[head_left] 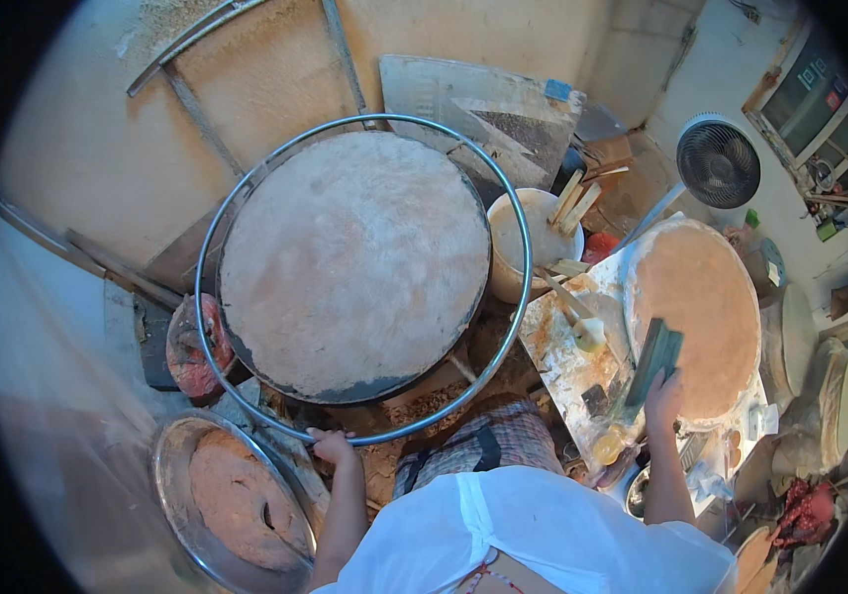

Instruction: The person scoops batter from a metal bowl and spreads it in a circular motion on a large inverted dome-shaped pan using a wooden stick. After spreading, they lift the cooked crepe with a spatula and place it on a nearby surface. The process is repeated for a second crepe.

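A large round griddle (354,257) with a dark rim is covered by a pale, thin, dry-looking layer. Around it runs a shiny metal ring (508,178), and my left hand (333,445) has its fingers wrapped over the ring's near left part. In my right hand (663,401) is a flat, long grey-green scraper (653,361), tilted upward. The scraper reaches over the near left edge of a stack of round tan flatbreads (696,297) on the right. Some fingers of the right hand are hidden behind its back.
At lower left stands a metal basin (178,465) of pinkish dough (241,495). A white bucket (511,238) with wooden sticks stands beyond the griddle. A messy side table (552,342) carries a pale bottle (589,334). A fan (719,163) stands at far right.
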Available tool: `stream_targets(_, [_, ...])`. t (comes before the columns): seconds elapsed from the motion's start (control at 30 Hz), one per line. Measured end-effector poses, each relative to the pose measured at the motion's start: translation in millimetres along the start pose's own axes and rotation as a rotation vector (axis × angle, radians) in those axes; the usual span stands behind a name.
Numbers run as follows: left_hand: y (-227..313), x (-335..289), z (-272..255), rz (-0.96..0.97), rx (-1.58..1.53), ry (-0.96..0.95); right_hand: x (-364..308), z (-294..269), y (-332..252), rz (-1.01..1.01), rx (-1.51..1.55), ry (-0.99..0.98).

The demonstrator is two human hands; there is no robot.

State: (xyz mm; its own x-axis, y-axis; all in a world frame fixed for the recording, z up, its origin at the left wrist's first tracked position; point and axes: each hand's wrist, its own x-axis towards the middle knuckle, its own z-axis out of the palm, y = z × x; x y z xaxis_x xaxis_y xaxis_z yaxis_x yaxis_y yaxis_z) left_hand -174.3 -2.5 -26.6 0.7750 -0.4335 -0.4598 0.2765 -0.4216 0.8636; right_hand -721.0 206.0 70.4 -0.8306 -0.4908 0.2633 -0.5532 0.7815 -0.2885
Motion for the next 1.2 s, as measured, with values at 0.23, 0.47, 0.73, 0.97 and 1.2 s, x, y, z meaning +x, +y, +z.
stream_targets(0.23, [57,171,-30,0.042,0.084,-0.268,-12,-22,-181,0.441,1.267,-0.672])
stream_targets(0.47, [157,301,16,-0.100,0.100,-0.532,-36,25,-291,0.081,1.046,-0.497])
stream_targets(0.73, [178,320,33,0.009,0.160,-0.468,-42,23,-314,0.020,0.848,-0.578])
stream_targets(0.97, [21,84,-19,0.003,-0.121,-0.189,-65,42,-297,-0.235,0.837,-0.593])
stream_targets(1.2, [-42,-136,-37,-0.284,0.578,-1.340,-57,37,-301,-0.329,0.808,-0.642])
